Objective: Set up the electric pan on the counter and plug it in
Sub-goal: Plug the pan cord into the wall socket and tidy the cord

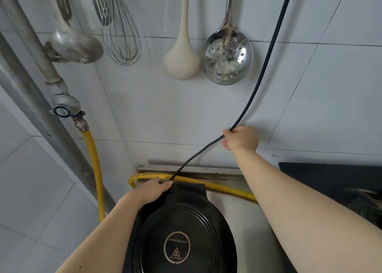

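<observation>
Pan (182,231): black, lid down, sitting on the steel counter (244,221) at 6 o'clock in view, back edge toward the tiled wall (165,117).

Cord (266,55): black, leaves the pan's back edge at 12 o'clock, climbs toward 1 o'clock and runs off the top of the view. Plug end not visible.

Right hand (240,139): fingers curled round the cord mid-run, at about 1 o'clock from the pan, close to the wall. The cord bends where it passes through the fist.

Left hand (153,190): palm down on the pan's back edge at 11 o'clock, fingertips right at the spot where the cord comes out. Can't tell if it pinches the cord or just rests there.

Hands are apart, joined only by the cord stretch between them.

Yellow hose (97,169): drops from a valve (64,107) at 9 o'clock, loops behind the pan and runs along the wall base toward 3 o'clock.

Black stove (330,179) at 3 o'clock.

Hanging on the wall, 10 to 12 o'clock: steel ladle (72,45), whisk (122,39), cream ladle (182,64), skimmer (227,59). The cord passes just beside the skimmer at its 3 o'clock.
</observation>
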Available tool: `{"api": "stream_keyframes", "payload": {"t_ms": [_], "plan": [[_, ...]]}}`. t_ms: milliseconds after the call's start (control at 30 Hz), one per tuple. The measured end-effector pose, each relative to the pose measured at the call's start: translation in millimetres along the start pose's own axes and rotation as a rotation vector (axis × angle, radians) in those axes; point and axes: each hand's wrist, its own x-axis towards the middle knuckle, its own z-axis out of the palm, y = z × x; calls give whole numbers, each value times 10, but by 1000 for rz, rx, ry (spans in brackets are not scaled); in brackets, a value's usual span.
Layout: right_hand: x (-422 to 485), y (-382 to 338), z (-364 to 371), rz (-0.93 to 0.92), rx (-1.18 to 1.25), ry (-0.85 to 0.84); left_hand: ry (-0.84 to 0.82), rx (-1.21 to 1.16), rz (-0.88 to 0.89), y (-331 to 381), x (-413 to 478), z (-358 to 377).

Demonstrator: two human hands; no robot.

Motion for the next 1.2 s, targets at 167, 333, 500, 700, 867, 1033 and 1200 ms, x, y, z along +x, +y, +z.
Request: {"api": "stream_keyframes", "payload": {"t_ms": [167, 333, 500, 700, 867, 1033, 1200], "plan": [[46, 6, 89, 85, 96, -22, -51, 9, 26, 95, -25, -29], [-9, 100, 162, 114, 108, -107, -66, -44, 23, 114, -36, -40], [-77, 63, 249, 75, 166, -192, -66, -90, 0, 85, -8, -43], [-89, 102, 279, 36, -6, -232, 36, -111, -26, 52, 75, 24], [-131, 118, 234, -14, -76, -334, 170, -28, 44, 80, 87, 25], [-187, 169, 216, -15, -78, -396, 236, 33, 49, 120, 28, 25], [-226, 197, 166, -11, -111, -416, 231, 10, 53, 105, -19, 14]]}}
